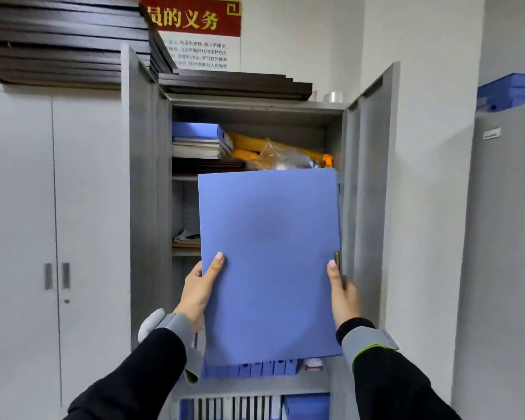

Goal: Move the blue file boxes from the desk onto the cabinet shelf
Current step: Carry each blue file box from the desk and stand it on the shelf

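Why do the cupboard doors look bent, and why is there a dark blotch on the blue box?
Head view: the wide lens bows straight edges, so the cabinet doors splay outward near the sides. The blotch on the blue box looks like a soft shadow, not a stain. The poster text is blurry, and both hands look fairly sharp.

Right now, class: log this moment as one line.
both hands: left hand, right hand | holding: blue file box | facing: open cabinet
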The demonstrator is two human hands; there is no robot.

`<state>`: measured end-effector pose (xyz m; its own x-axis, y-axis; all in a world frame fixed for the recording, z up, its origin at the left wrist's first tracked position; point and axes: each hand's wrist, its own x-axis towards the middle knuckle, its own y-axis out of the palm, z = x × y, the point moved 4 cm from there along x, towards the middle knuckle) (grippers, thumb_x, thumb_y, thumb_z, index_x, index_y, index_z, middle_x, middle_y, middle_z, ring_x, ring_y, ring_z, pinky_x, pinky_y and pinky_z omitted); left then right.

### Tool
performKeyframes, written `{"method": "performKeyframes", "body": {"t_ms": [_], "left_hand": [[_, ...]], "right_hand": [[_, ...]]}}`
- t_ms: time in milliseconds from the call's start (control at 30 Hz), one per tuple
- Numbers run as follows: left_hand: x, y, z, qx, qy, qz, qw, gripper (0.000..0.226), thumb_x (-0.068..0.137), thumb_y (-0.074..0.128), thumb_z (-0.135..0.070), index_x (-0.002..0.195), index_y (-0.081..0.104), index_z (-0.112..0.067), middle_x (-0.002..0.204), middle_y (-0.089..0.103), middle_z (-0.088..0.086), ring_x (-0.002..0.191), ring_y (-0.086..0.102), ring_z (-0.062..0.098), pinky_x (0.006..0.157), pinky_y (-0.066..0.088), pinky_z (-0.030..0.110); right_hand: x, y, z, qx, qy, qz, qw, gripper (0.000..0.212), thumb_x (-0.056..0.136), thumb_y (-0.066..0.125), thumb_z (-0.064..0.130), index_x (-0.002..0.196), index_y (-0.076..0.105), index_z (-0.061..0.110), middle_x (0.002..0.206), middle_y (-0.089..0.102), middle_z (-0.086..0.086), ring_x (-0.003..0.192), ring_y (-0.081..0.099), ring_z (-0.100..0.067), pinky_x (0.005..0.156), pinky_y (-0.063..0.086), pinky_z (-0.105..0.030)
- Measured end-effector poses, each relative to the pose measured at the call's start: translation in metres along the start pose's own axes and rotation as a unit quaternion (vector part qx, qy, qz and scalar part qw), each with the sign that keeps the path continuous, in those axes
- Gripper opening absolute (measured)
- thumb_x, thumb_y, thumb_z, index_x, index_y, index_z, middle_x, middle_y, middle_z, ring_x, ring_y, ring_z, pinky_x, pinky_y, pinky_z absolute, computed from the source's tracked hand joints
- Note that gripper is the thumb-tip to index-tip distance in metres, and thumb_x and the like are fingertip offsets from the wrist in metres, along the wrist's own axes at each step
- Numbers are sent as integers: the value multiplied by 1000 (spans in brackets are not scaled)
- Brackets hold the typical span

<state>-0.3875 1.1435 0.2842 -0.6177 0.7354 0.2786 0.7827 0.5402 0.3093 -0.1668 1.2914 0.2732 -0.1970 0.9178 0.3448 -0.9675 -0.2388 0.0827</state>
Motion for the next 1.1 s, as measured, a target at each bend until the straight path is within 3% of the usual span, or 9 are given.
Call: {"method": "performKeyframes", "body": {"t_ms": [133,233,400,567,633,733,833,1000,1100], "left_hand": [[85,9,21,5,2,-16,1000,61,47,78,-61,94,71,-24,94,77,4,82,74,23,60,58,30],[150,9,34,6,12,-29,999,57,48,76,-60,92,72,-24,92,77,2,79,74,21,56,57,27],[243,-10,71,-8,4,-37,999,56,50,76,-58,94,71,-23,91,77,3,79,74,22,56,57,28],[332,-23,92,-18,10,-33,999,56,56,72,-57,101,68,-25,95,77,1,82,74,20,60,57,29],[375,-22,94,-16,26,-27,999,53,57,72,-56,100,67,-27,96,77,1,83,74,21,62,58,31],[447,-19,96,-24,64,-10,998,48,61,71,-50,101,64,-26,104,74,5,91,71,25,78,57,41],[491,-15,100,-26,91,-13,995,45,60,71,-51,99,63,-29,102,74,1,85,72,19,72,56,36],[542,-18,119,-30,100,-41,994,54,57,76,-50,100,59,-24,105,70,7,89,68,27,76,55,41],[561,-29,130,-16,109,-73,991,47,72,73,-38,111,55,-20,113,66,8,98,65,29,81,54,41]], "right_hand": [[89,26,-30,8,-4,8,1000,37,76,46,64,79,49,27,88,51,3,86,45,-16,85,33,-32],[150,56,-56,28,8,26,999,54,63,45,73,89,54,27,101,56,3,97,50,-18,88,34,-33],[228,106,-98,38,17,36,998,53,57,47,74,82,57,28,90,58,15,85,52,-2,84,34,-30],[301,153,-122,45,3,47,998,46,60,48,73,83,55,34,91,54,21,86,50,1,87,33,-29],[338,172,-130,61,-2,41,997,44,64,50,71,91,56,36,102,55,18,97,50,-6,90,32,-29],[402,202,-143,84,-9,16,996,40,77,49,61,108,55,35,116,48,16,109,40,-7,95,27,-27],[443,223,-155,99,-17,5,995,46,86,45,53,128,44,34,126,43,15,114,34,-2,97,23,-24],[497,258,-183,83,12,-11,996,52,90,37,52,137,33,29,139,34,10,130,28,-8,102,19,-26],[519,285,-204,65,39,7,997,56,91,33,52,140,28,24,149,28,5,137,24,-16,107,17,-29]]}}
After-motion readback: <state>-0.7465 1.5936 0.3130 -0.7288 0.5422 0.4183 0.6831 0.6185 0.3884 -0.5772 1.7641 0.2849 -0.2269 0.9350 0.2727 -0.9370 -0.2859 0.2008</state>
